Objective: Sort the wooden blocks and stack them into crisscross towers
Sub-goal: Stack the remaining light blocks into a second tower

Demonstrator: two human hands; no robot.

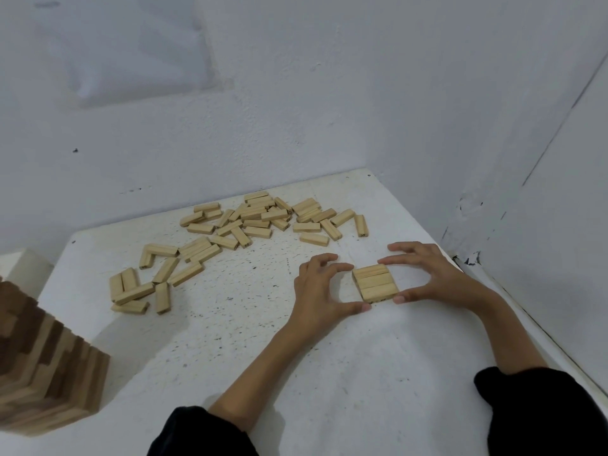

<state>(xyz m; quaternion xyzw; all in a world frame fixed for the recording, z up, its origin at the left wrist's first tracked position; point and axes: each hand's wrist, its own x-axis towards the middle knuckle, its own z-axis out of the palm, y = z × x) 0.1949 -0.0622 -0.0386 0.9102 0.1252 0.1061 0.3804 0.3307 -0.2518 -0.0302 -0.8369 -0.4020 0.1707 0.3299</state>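
Note:
Three pale wooden blocks lie side by side as a flat square layer (375, 283) on the white table (263, 357). My left hand (320, 291) frames its left side, index fingertip and thumb tip at the corners. My right hand (427, 274) frames its right side the same way, fingers curved around the layer. Several loose pale blocks (256, 218) lie scattered at the back of the table, and another loose group (151, 281) sits to the left. A tall crisscross tower of darker and lighter blocks (42, 366) stands at the near left edge.
White walls close the table in at the back and right, meeting in a corner (378, 159). A white box-like object (23, 264) stands behind the tower at the far left. Black sleeves (543, 406) cover both forearms near the frame's bottom.

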